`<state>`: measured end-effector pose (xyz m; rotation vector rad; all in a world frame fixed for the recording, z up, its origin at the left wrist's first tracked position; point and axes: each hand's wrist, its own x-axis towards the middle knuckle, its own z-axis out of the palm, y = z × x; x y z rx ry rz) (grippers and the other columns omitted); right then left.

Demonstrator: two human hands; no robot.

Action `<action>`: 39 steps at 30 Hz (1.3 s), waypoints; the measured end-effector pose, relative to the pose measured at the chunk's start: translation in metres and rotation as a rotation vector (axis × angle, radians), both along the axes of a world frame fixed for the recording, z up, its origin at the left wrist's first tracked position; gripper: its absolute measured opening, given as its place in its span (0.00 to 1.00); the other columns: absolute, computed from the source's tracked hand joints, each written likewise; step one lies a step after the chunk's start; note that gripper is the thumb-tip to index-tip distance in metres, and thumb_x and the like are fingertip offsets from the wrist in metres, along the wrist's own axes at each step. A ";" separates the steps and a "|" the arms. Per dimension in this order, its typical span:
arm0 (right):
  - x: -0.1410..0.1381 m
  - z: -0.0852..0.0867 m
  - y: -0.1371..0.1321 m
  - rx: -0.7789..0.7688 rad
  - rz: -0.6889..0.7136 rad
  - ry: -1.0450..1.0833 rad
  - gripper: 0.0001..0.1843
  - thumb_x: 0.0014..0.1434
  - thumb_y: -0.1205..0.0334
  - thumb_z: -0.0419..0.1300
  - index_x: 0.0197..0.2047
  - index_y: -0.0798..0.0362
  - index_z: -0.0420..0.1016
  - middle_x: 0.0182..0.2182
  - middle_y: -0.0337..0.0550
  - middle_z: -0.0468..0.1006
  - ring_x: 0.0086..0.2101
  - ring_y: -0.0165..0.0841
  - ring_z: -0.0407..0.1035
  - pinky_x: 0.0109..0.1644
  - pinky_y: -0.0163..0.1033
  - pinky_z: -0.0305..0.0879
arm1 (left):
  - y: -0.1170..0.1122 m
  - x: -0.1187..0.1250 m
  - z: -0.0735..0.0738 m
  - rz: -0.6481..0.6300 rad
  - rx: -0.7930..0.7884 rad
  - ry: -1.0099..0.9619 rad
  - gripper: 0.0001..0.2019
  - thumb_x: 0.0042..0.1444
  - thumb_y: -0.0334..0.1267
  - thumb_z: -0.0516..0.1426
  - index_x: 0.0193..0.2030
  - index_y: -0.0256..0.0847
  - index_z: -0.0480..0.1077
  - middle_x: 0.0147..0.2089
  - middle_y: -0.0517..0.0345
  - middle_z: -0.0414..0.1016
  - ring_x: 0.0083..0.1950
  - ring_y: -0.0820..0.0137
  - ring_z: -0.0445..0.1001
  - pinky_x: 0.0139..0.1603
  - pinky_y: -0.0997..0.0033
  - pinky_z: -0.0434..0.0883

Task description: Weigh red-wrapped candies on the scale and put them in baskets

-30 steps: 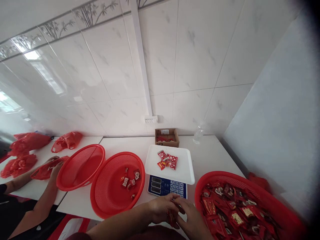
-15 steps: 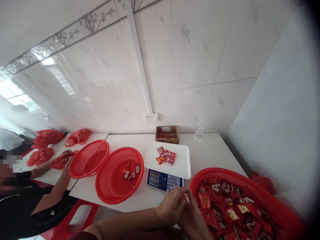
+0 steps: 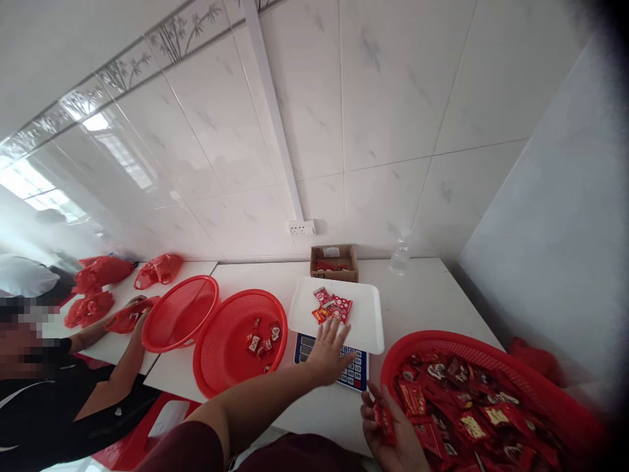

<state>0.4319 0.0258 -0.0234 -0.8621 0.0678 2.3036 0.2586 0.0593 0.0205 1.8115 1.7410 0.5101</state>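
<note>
My left hand (image 3: 330, 349) stretches forward with its fingers spread, over the front edge of the white scale tray (image 3: 366, 324) and the blue keypad (image 3: 354, 373). It sits just short of the small pile of red candy packets (image 3: 332, 306) on the tray and holds nothing. My right hand (image 3: 390, 429) lies palm up at the near rim of the big red basket (image 3: 491, 347), with red packets (image 3: 384, 419) resting in its curled fingers. That basket is full of red candy packets (image 3: 457, 406).
Two more red baskets (image 3: 230, 367) (image 3: 179, 314) stand to the left, the nearer one holding a few packets (image 3: 263, 337). A cardboard box (image 3: 334, 261) and a plastic bottle (image 3: 400, 252) stand by the wall. Another person's arm (image 3: 122, 367) reaches toward red bags (image 3: 130, 314) at far left.
My hands were together at the table edge around a red packet. My left hand has since let go and reached forward to the scale tray; my right hand stays back with packets.
</note>
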 end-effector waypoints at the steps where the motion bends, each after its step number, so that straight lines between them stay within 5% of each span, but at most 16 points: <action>1: 0.000 0.003 -0.001 -0.049 -0.007 -0.008 0.14 0.36 0.58 0.73 0.30 0.46 0.79 0.24 0.33 0.77 0.21 0.21 0.67 0.20 0.24 0.62 | 0.011 -0.011 -0.007 0.046 -0.029 0.051 0.32 0.60 0.47 0.50 0.69 0.39 0.49 0.73 0.47 0.37 0.73 0.56 0.31 0.68 0.47 0.32; 4: 0.001 0.009 -0.001 -0.169 -0.032 -0.006 0.14 0.35 0.61 0.73 0.29 0.46 0.79 0.24 0.34 0.77 0.21 0.22 0.66 0.19 0.24 0.63 | 0.032 -0.040 -0.026 0.109 -0.105 0.154 0.34 0.59 0.46 0.51 0.70 0.39 0.46 0.73 0.48 0.37 0.73 0.56 0.31 0.68 0.48 0.33; 10: -0.004 0.005 0.003 -0.063 -0.004 -0.067 0.15 0.35 0.58 0.72 0.30 0.44 0.77 0.24 0.31 0.77 0.22 0.22 0.67 0.21 0.24 0.65 | 0.041 -0.064 -0.049 0.160 -0.111 0.212 0.34 0.60 0.49 0.49 0.70 0.35 0.45 0.72 0.43 0.38 0.72 0.53 0.33 0.68 0.50 0.33; 19: -0.027 0.014 0.015 -0.216 -0.070 -0.039 0.17 0.31 0.61 0.74 0.28 0.49 0.78 0.22 0.34 0.77 0.20 0.22 0.67 0.20 0.25 0.64 | 0.052 -0.070 -0.057 0.122 -0.002 0.190 0.33 0.61 0.50 0.48 0.69 0.36 0.48 0.73 0.43 0.36 0.72 0.55 0.32 0.69 0.48 0.33; 25: -0.039 0.014 0.022 -0.226 -0.072 -0.069 0.17 0.31 0.61 0.75 0.29 0.48 0.78 0.22 0.34 0.77 0.20 0.22 0.66 0.19 0.25 0.63 | 0.092 -0.057 -0.051 0.121 -0.035 0.261 0.41 0.57 0.59 0.50 0.71 0.41 0.42 0.73 0.45 0.32 0.72 0.50 0.30 0.67 0.42 0.32; 30: -0.048 0.014 0.027 -0.188 -0.046 -0.149 0.21 0.29 0.56 0.76 0.30 0.48 0.77 0.22 0.33 0.77 0.20 0.22 0.66 0.19 0.26 0.63 | 0.111 -0.053 -0.053 0.017 -0.039 0.347 0.38 0.57 0.61 0.47 0.69 0.45 0.48 0.73 0.48 0.35 0.72 0.48 0.32 0.66 0.37 0.34; 39: -0.058 0.009 0.032 -0.192 -0.018 -0.170 0.24 0.25 0.55 0.77 0.30 0.47 0.77 0.21 0.30 0.77 0.19 0.20 0.65 0.18 0.24 0.60 | 0.099 -0.071 -0.056 -0.286 0.127 0.361 0.37 0.54 0.63 0.50 0.67 0.49 0.53 0.72 0.50 0.45 0.70 0.50 0.43 0.66 0.40 0.40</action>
